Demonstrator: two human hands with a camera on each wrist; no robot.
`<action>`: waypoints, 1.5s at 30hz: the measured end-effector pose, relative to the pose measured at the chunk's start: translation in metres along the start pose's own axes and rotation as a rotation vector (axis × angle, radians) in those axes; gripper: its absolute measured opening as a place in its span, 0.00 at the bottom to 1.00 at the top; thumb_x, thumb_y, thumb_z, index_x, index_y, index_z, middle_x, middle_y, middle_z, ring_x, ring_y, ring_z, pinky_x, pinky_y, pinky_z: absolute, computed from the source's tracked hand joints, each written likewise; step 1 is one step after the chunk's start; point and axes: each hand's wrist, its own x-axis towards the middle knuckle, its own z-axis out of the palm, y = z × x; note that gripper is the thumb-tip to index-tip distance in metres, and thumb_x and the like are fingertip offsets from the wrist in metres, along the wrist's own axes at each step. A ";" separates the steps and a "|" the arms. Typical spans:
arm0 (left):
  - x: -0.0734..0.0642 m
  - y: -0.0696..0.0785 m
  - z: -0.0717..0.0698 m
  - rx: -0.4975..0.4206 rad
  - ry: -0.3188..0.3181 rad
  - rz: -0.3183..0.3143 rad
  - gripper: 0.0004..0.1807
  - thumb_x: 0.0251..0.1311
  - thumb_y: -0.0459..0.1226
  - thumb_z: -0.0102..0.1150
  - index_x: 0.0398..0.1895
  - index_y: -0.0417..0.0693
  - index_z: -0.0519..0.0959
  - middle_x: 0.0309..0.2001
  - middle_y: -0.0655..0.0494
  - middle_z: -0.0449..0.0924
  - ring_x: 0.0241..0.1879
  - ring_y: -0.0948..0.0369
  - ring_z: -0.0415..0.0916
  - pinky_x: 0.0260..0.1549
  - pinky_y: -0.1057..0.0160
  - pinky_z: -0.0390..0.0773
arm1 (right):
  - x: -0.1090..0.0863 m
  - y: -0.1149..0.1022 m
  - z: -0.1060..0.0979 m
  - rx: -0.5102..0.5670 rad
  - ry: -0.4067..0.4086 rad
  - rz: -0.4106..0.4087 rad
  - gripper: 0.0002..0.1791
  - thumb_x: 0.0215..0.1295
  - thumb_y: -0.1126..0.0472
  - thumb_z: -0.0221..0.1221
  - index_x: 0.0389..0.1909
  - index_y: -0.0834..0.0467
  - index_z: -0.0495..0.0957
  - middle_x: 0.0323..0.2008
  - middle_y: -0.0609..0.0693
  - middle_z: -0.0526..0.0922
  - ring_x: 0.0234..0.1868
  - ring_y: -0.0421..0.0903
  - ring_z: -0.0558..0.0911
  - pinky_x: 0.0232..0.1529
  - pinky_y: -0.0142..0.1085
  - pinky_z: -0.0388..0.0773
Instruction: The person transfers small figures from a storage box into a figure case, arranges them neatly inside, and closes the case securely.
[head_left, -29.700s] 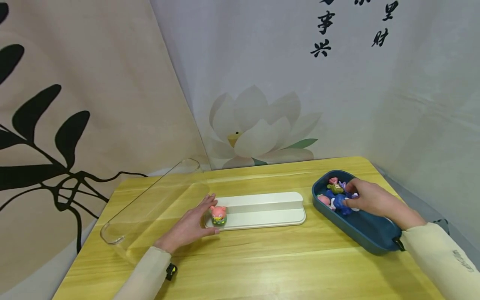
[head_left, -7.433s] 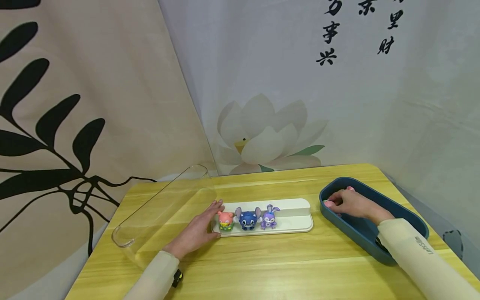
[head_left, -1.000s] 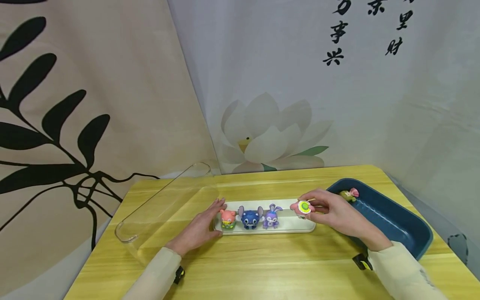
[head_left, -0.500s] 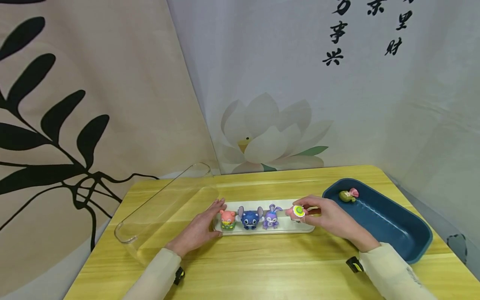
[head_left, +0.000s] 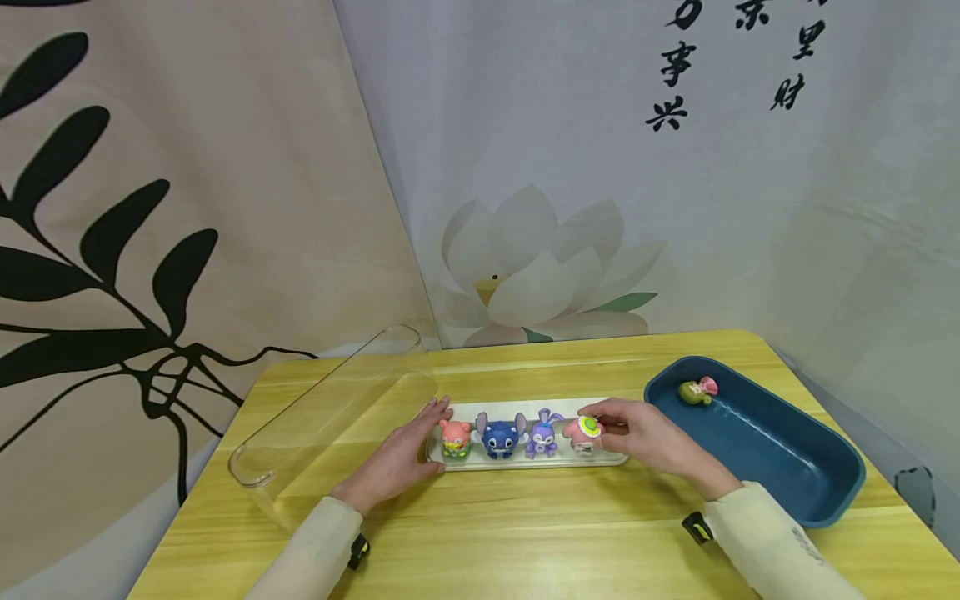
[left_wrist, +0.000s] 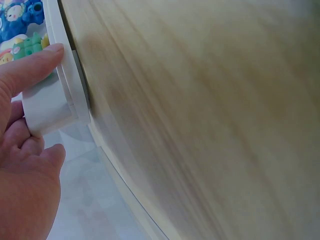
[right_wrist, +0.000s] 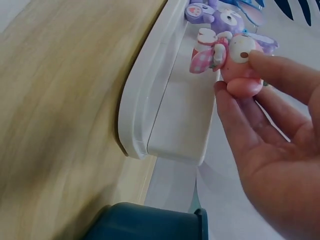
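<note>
On a long white stepped display base [head_left: 480,458] stand a pink-and-green figurine [head_left: 455,438], a blue big-eared figurine [head_left: 500,436] and a purple rabbit figurine [head_left: 543,434]. My right hand [head_left: 648,437] pinches a pink figurine [head_left: 582,435] with a yellow-green flower-like patch on its head, just right of the purple one. The right wrist view shows thumb and fingers on the head of this pink figurine [right_wrist: 242,62], its feet toward the base. My left hand [head_left: 397,454] grips the base's left end, thumb [left_wrist: 50,56] at the front edge and fingers behind.
A dark blue bin [head_left: 772,454] at the right holds a green figurine with a pink bow [head_left: 697,390]. To the left, a clear plastic cover [head_left: 330,417] lies slanted across the wooden table [head_left: 525,533]. A printed curtain [head_left: 555,167] hangs behind.
Since half a minute ago, the blue and purple figurines have joined the base. In the last second my right hand has brought the pink figurine left, close to the purple one, and turned it upright.
</note>
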 end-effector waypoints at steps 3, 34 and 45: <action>0.000 0.000 0.000 -0.003 -0.002 -0.005 0.47 0.56 0.29 0.75 0.80 0.46 0.63 0.83 0.57 0.46 0.82 0.53 0.44 0.73 0.34 0.56 | 0.001 0.001 0.002 -0.003 -0.001 0.004 0.22 0.69 0.69 0.63 0.63 0.64 0.79 0.56 0.58 0.83 0.42 0.46 0.78 0.41 0.31 0.81; 0.001 0.001 0.000 0.018 0.005 -0.005 0.47 0.55 0.29 0.77 0.79 0.46 0.64 0.83 0.58 0.47 0.81 0.53 0.45 0.72 0.35 0.57 | 0.007 0.006 0.015 -0.031 0.044 0.034 0.20 0.67 0.66 0.67 0.59 0.61 0.82 0.53 0.53 0.83 0.50 0.48 0.82 0.50 0.41 0.83; 0.000 0.001 0.000 0.019 0.007 -0.007 0.47 0.55 0.30 0.77 0.79 0.46 0.64 0.83 0.52 0.49 0.81 0.52 0.45 0.71 0.30 0.56 | 0.007 0.006 0.018 -0.081 0.061 0.012 0.19 0.67 0.67 0.67 0.59 0.61 0.83 0.49 0.52 0.82 0.43 0.45 0.79 0.42 0.34 0.82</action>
